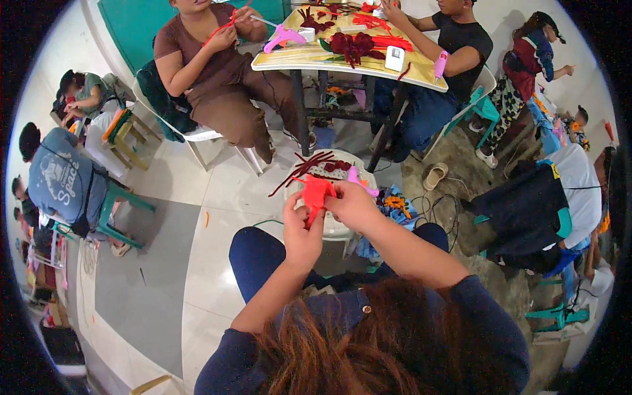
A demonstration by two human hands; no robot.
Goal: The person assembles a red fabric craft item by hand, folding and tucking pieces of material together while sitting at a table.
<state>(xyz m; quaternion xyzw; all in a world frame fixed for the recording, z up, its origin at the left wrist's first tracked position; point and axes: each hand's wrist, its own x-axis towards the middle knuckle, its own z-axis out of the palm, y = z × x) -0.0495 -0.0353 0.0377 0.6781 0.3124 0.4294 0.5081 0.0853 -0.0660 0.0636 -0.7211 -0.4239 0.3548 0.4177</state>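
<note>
Between my two hands, above a small white stool (338,232), is a bright red fuzzy flower-like piece (317,189). My left hand (303,225) is closed on its lower left side, fingers bent around it. From the right, my right hand (351,205) pinches the same piece; some of its fingertips are hidden. On the stool behind the piece lie several dark red pipe cleaners (297,169), and a pink glue gun (359,182) rests at the stool's right side.
Ahead, a yellow-topped table (283,62) bears a dark red fuzzy flower (353,47), another pink glue gun (285,37) and a white box (394,59). Two people work there. Blue bags with orange pieces (397,205) and black cables (447,210) lie right of the stool.
</note>
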